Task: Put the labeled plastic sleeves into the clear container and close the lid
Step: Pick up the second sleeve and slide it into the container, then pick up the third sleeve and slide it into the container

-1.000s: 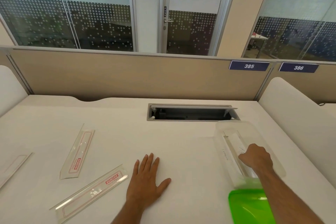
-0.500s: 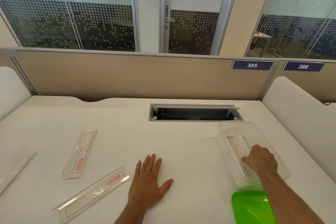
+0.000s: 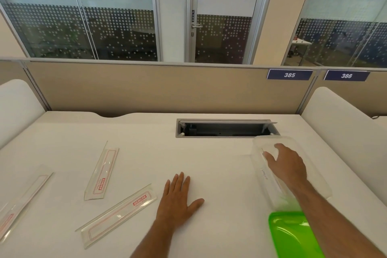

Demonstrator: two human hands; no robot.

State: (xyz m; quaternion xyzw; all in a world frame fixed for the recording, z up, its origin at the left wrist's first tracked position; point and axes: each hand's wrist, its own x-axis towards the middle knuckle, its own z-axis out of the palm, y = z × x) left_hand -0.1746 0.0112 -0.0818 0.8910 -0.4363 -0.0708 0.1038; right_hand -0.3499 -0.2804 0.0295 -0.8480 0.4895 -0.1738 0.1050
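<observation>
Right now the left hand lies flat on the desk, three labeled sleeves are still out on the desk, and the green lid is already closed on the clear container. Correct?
Not quite. The head view shows the green lid lying off the clear container, which is open, with the right hand reaching into it. The rest holds: the left hand lies flat on the desk, and three sleeves remain out.

A desk (image 3: 209, 174) holds three plastic sleeves (image 3: 102, 174) on its left. The left hand (image 3: 178, 199) lies flat just right of them. At right, the right hand (image 3: 287, 165) reaches into a container (image 3: 263, 176), its lid (image 3: 293, 234) nearer the viewer.
</observation>
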